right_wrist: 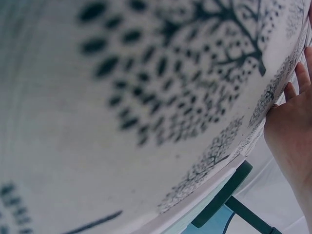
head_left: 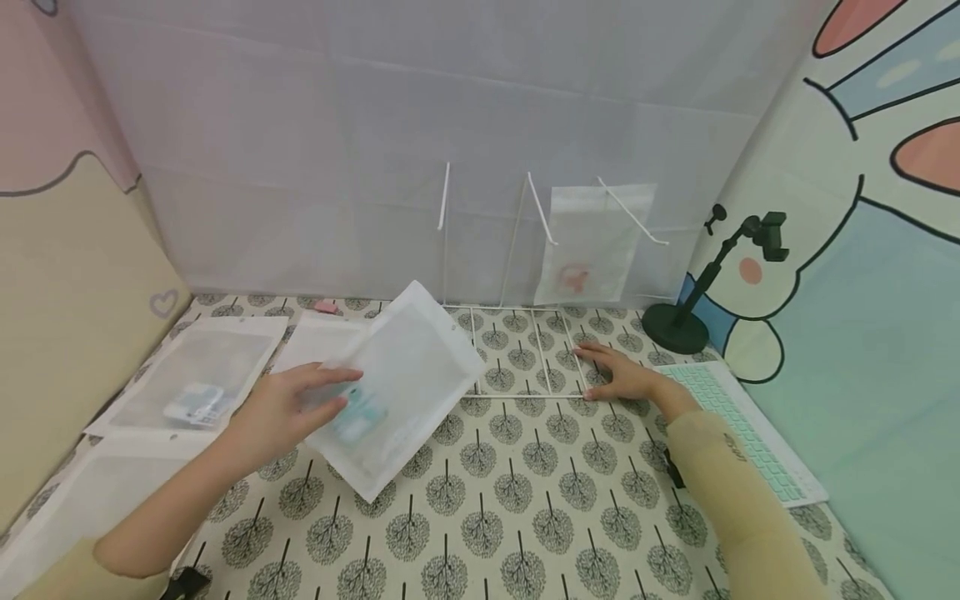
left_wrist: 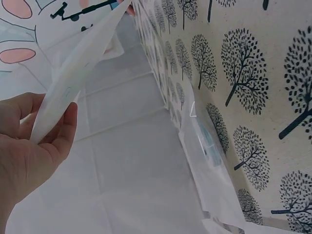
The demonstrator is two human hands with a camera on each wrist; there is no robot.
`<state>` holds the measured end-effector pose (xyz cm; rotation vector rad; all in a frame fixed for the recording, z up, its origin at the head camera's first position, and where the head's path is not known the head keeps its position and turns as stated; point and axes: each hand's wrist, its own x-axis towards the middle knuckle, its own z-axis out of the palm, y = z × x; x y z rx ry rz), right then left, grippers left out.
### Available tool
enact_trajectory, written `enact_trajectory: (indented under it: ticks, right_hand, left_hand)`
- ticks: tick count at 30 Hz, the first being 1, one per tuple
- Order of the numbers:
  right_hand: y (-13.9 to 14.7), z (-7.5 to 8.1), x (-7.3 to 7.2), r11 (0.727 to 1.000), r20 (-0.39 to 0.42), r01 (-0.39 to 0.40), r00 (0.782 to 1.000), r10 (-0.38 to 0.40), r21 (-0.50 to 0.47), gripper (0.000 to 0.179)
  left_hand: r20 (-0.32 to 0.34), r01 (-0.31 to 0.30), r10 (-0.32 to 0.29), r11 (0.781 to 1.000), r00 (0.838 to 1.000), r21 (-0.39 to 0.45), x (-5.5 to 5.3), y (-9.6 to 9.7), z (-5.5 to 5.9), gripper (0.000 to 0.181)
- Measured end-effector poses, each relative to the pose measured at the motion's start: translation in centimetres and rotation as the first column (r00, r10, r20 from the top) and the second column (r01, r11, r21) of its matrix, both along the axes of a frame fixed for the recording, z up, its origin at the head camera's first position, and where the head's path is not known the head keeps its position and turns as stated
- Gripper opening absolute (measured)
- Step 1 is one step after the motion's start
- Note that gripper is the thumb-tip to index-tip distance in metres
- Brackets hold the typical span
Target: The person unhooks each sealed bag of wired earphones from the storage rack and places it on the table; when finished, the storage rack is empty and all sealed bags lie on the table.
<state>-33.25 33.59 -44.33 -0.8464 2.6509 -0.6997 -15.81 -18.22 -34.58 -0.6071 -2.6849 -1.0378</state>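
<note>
My left hand [head_left: 281, 408] holds a white zip bag [head_left: 420, 383] by its left side, tilted above the table. Something pale teal shows through the bag's lower left. In the left wrist view, fingers and thumb pinch the bag [left_wrist: 73, 73] from its edge. A white wire rack [head_left: 525, 397] stands at the back, with several prongs rising from it. My right hand [head_left: 626, 375] rests at the right side of the rack's base, fingers stretched out. On the rack's right prong hangs another white bag [head_left: 592, 225] with a reddish item inside.
More white bags lie at left, one [head_left: 240, 350] with a pale item inside, another [head_left: 97, 492] nearer. A small pink piece [head_left: 326, 307] lies at the back. On the right are a black phone stand [head_left: 677, 329] and a mint-and-white keyboard [head_left: 738, 425]. Cloth walls surround the table.
</note>
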Motion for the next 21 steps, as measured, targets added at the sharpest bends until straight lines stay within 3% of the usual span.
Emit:
enact_trajectory:
  ticks: [11, 21]
  right_hand:
    - [0.1, -0.1, 0.0, 1.0, -0.004, 0.0, 1.0, 0.0, -0.001, 0.085]
    - [0.0, 0.0, 0.0, 1.0, 0.01, 0.012, 1.0, -0.012, 0.013, 0.087]
  left_hand:
    - [0.108, -0.067, 0.06, 0.996, 0.992, 0.066, 3.1, -2.1, -1.1, 0.044]
    - [0.082, -0.165, 0.164, 0.986, 0.983, 0.013, 6.5, -4.8, -3.3, 0.043]
